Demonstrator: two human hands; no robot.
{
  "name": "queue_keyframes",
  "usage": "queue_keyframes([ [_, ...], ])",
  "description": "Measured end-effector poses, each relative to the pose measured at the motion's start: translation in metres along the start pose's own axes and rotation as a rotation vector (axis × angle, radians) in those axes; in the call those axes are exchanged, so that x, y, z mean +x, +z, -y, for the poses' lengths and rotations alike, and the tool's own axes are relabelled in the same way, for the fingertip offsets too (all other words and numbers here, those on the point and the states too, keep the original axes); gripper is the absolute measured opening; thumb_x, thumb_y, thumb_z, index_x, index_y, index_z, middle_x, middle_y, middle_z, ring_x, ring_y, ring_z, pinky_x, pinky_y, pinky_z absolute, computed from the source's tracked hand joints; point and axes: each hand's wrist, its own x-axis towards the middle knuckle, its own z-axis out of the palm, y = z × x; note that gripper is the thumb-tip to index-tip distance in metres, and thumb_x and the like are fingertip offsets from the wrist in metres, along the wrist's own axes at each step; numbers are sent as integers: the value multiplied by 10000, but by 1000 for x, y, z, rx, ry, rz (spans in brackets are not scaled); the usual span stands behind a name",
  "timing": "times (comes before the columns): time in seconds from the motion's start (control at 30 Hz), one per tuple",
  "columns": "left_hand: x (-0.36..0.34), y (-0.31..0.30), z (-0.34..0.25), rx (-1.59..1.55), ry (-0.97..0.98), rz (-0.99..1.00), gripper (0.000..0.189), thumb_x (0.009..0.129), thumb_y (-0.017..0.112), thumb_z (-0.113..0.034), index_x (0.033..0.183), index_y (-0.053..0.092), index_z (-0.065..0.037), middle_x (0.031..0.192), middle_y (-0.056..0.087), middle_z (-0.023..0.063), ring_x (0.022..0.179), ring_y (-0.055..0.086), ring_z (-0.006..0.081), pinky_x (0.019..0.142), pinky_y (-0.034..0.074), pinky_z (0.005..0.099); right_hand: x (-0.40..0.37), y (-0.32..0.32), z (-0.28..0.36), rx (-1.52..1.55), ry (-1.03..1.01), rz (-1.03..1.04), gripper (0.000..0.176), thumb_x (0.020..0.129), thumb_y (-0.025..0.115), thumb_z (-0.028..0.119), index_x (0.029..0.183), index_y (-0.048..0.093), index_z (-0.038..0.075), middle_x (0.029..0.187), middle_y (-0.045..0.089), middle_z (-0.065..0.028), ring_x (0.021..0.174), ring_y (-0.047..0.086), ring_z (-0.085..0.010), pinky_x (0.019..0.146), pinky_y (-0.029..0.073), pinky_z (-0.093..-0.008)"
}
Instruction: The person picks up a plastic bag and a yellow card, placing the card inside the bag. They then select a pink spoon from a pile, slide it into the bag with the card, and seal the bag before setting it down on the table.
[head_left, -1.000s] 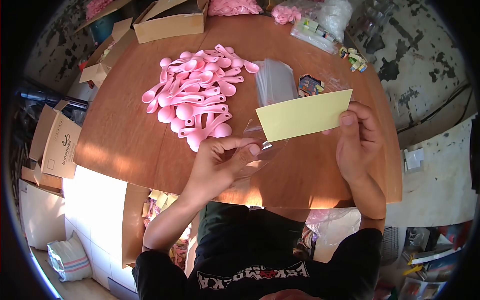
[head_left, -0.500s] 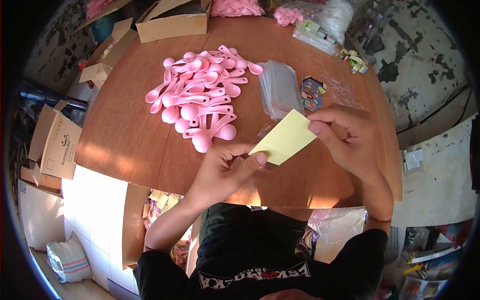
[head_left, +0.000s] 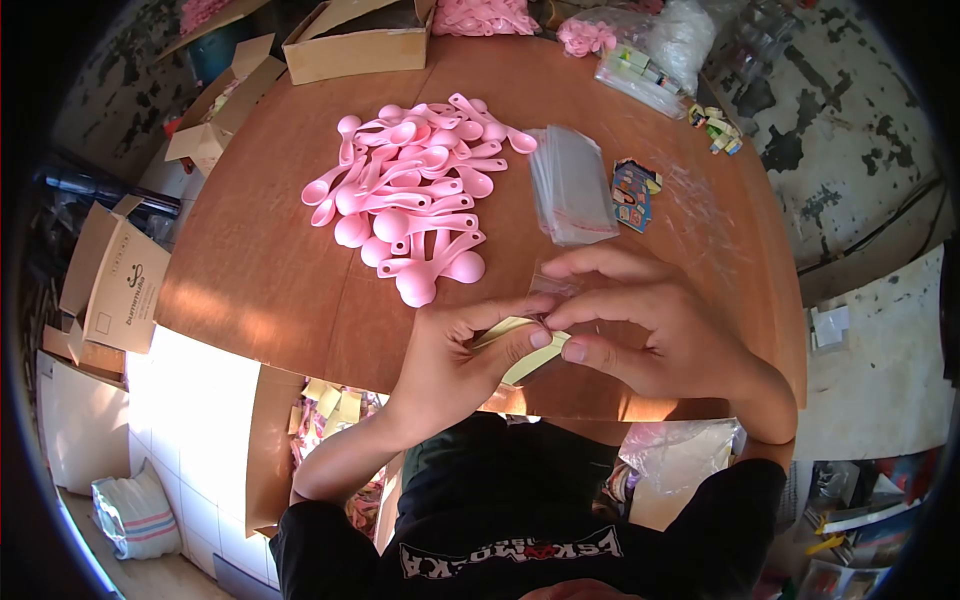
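Observation:
A pale yellow card is bowed in my left hand, pinched between thumb and fingers together with a clear plastic bag. My right hand meets it from the right, its fingertips closed on the bag's edge right beside my left thumb. Part of the card is hidden behind my fingers. Beyond my hands lies a stack of clear plastic bags, and right of it a small blue printed card. A heap of pink measuring spoons spreads over the table to the left.
The brown wooden table has a curved far edge. An open cardboard box stands at the back, with bagged pink items beside it. Small printed packs lie at the right edge. Below the table's near edge sits another box of yellow cards.
My right hand has let go of the yellow card's far corner and moved left and down to the bag by my left thumb. The card now lies lower and bends.

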Motion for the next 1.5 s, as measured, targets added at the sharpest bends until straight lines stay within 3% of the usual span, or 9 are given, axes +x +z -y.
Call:
queue_keyframes([
  [0.17,-6,2,-3,98,57,-27,296,871,673,-25,1165,656,10,965,711,71,802,616,66,696,513,230,1,-3,5,74,129,188,273,814,721,157,1057,688,36,1171,615,-167,1043,600,-325,893,472,-394],
  [0.23,-6,3,-10,216,157,31,335,849,672,22,1182,639,25,1011,695,155,896,671,160,795,529,232,2,2,0,48,41,227,189,836,643,132,1004,675,51,924,638,-155,853,623,-344,716,494,-405],
  [0.37,-6,8,-1,211,285,-17,405,848,674,17,1243,585,31,992,695,161,922,676,166,791,532,240,8,2,-6,45,136,375,186,843,616,82,1016,676,47,813,653,-161,750,629,-338,653,493,-407],
  [0.47,-14,15,-7,164,121,-131,418,823,704,11,1225,590,20,1018,695,152,949,687,195,793,536,284,14,3,-12,124,-56,245,206,861,608,69,1054,675,45,792,676,-151,694,647,-306,609,489,-378],
  [0.53,-25,5,4,147,59,-93,440,825,703,10,1244,568,23,1020,696,152,950,686,192,802,533,287,35,-20,-16,331,-76,585,204,888,615,87,1076,676,36,878,711,-119,724,673,-210,634,500,-335],
  [0.6,-30,0,10,200,75,-66,465,846,682,20,1281,518,31,978,708,154,933,681,166,816,519,283,54,-40,-40,448,22,614,208,907,623,119,1085,677,24,931,720,-78,744,647,-121,663,506,-284],
  [0.8,-52,6,15,105,-58,-188,422,866,659,29,1259,505,44,921,708,140,902,664,145,812,504,268,140,-28,-166,-196,174,-71,226,842,660,120,1026,688,-8,858,716,-126,785,679,-178,728,531,-323],
  [1.2,-55,4,14,64,-113,-202,441,865,639,58,1277,481,56,926,692,139,924,652,165,840,499,271,192,17,-229,-522,219,-211,97,663,671,55,755,669,22,833,690,-173,831,672,-346,741,525,-418],
  [1.5,-46,10,18,120,-65,-154,446,864,651,46,1279,487,56,917,695,134,919,649,150,839,496,264,193,21,-203,-588,405,-323,212,731,678,93,923,679,2,955,668,-254,905,662,-416,790,545,-474],
])
